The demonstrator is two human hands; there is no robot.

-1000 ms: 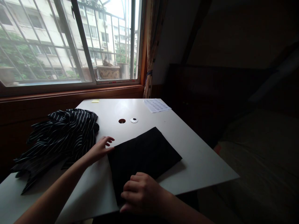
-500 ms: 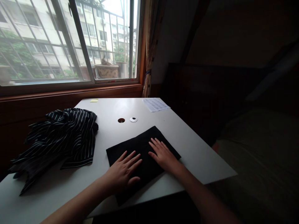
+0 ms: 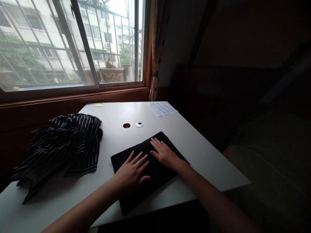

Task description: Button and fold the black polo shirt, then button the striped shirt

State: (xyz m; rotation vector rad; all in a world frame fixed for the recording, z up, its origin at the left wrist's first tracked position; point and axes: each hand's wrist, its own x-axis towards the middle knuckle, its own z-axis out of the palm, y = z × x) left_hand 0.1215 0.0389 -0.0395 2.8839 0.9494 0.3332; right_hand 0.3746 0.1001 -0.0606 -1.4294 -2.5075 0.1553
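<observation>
A black folded cloth, possibly a garment (image 3: 155,181), lies flat as a rough rectangle near the front edge of the white table (image 3: 194,155). My left hand (image 3: 133,173) rests on its left half, palm down, fingers spread. On its upper right part lies my right hand (image 3: 165,154), also flat, with the fingers stretched out and the thumb apart. Neither hand grips the cloth. Left of it, a black garment with white stripes (image 3: 73,142) sits in a crumpled heap on the table.
Printed papers (image 3: 162,109) lie at the far right corner, and a yellow sticky note (image 3: 98,105) at the far left. A round hole (image 3: 126,125) pierces the tabletop beside a small white cap (image 3: 139,125). Behind stands a barred window (image 3: 109,45) with a curtain (image 3: 154,77).
My right hand has slid left and slightly away from me over the black cloth. My left hand has shifted slightly away too. The black cloth stays in place.
</observation>
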